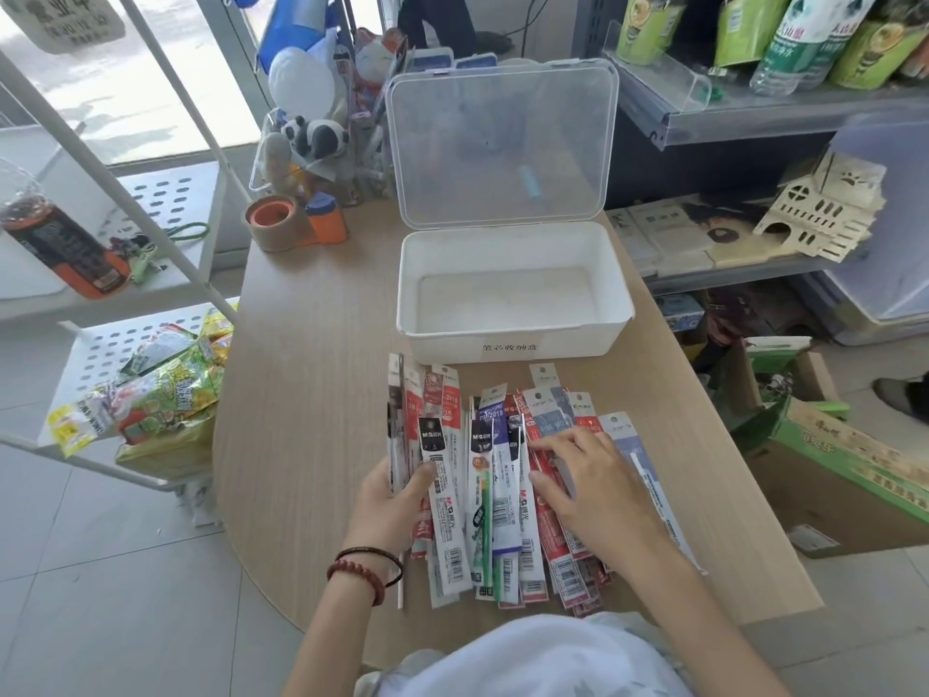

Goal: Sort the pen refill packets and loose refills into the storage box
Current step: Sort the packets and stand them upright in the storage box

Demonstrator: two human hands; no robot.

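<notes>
Wooden table (311,344), storage box (507,339) empty: left hand (394,500) grips a packet bundle (400,425), right hand (588,482) lies flat on the spread packets (502,500), so gathering stage, likely boxing next.

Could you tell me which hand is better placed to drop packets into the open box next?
Probably the left hand: it grips a bundle of packets, while the right hand only rests flat on the pile.

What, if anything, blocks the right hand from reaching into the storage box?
Probably nothing, so yes: the right hand rests on the refill packets in front of the storage box, whose lid stands open.
</notes>
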